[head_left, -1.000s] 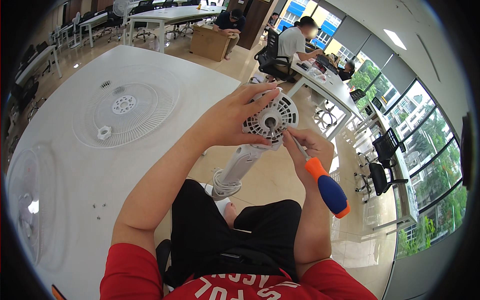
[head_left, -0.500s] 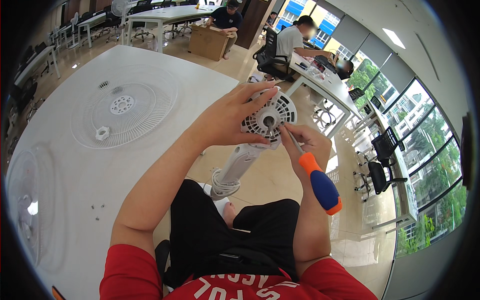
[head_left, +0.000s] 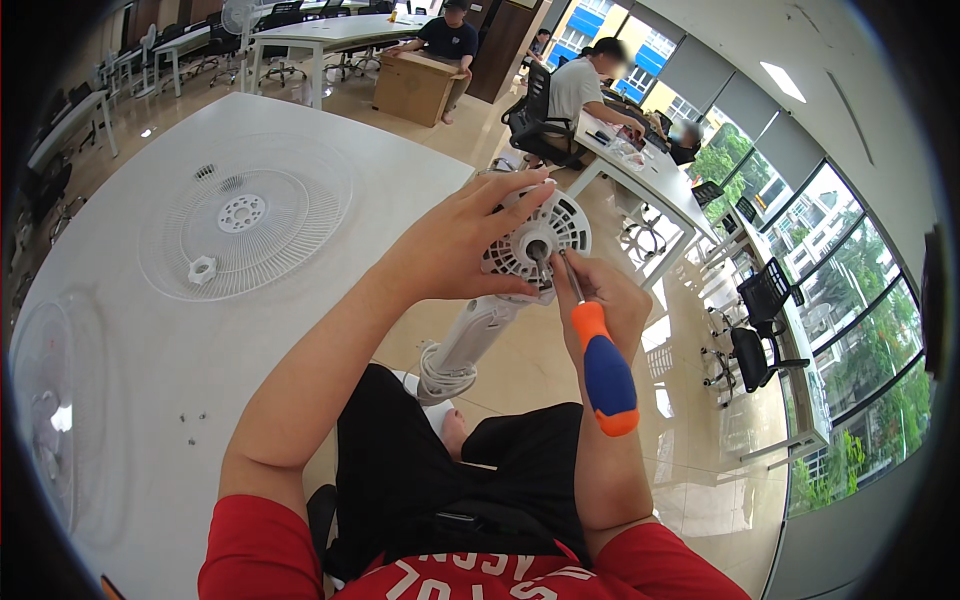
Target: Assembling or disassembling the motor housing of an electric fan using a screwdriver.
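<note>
Bench (head_left: 190, 350), white and broad, fills the left side, with a round wire fan grille (head_left: 243, 214) lying flat on it. Nearer the left rim sits a clear, rounded part (head_left: 45, 400) (perhaps the blades, though the lens edge smears it). Beside the bench, just past the person's knees, stands a white fan column (head_left: 472, 335) topped by a slotted motor housing (head_left: 563, 222). Both hands are busy there: the left hand (head_left: 455, 240) spreads around the housing's left side, while the right hand (head_left: 612, 300) grips the shaft of an orange-and-blue screwdriver (head_left: 610, 370), handle hanging toward the person. Coiled white cord (head_left: 445, 378) wraps the column low down. A white knob (head_left: 202, 270) rests on the grille, and tiny screws (head_left: 202, 415) lie loose on the bench.
</note>
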### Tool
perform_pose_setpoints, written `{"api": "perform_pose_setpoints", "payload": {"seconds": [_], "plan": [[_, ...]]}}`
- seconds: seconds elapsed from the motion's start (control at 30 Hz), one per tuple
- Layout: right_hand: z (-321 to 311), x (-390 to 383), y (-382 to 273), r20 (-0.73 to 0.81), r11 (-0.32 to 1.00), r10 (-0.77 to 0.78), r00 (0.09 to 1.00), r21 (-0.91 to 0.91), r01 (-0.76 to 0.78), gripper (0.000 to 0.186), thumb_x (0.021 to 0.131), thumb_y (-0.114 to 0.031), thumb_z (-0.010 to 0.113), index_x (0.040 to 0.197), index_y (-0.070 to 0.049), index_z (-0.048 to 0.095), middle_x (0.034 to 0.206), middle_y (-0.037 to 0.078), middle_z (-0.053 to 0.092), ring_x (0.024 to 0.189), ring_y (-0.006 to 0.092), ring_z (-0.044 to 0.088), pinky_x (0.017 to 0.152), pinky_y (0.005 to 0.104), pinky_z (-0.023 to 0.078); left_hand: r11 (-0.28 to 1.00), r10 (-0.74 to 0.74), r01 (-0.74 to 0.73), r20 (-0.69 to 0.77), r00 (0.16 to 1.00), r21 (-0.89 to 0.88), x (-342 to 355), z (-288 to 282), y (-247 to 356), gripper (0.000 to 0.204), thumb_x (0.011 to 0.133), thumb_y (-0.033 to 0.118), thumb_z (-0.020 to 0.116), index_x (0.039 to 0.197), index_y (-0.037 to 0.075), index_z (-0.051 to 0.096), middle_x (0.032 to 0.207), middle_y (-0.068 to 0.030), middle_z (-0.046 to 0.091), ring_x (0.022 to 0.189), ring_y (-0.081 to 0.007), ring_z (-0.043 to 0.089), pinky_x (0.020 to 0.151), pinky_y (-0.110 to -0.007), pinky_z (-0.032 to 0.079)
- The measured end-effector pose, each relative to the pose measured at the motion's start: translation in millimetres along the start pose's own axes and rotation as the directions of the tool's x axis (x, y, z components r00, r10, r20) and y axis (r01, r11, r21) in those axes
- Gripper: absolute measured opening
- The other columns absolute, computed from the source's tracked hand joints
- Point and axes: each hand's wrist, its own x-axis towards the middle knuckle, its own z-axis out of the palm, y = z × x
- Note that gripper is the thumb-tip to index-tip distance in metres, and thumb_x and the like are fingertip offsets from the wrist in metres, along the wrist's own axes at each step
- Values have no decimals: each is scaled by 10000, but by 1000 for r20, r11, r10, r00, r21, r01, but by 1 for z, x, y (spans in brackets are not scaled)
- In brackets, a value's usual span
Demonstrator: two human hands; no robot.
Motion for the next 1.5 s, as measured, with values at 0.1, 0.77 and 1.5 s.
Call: {"api": "perform_pose_setpoints", "payload": {"seconds": [0.1, 0.77, 1.5], "plan": [[-1, 1, -8, 17, 999, 35, 999, -21, -34, 137, 882, -114, 824, 974, -38, 758, 739, 81, 699, 604, 153, 650, 566, 281, 512, 999, 26, -26, -31, 999, -21, 1, 0, 3, 1086, 662, 272, 948, 1591, 132, 401, 1608, -128, 396, 1386, -391, 478, 1137, -461, 456], [-27, -6, -7, 26, 986, -52, 998, 158, 47, 314, 741, 0, 804, 1028, -26, 678, 919, 115, 714, 800, 271, 725, 718, 350, 578, 881, 461, -474, -257, 849, 15, 12, -3, 72, 336, 807, 144, 838, 1102, 42, 714, 1076, -110, 762, 975, -285, 765, 781, -367, 628], [-88, -16, -36, -172, 788, -454, 874, 381, 484, 360, 808, -170, 884, 1141, -122, 756, 1130, 44, 723, 1037, 219, 693, 915, 435, 615, 933, 347, -359, -199, 916, -24, 23, 4, 81, 251, 861, 130, 809, 1056, 61, 666, 1069, -126, 772, 991, -317, 769, 890, -426, 628]]}}
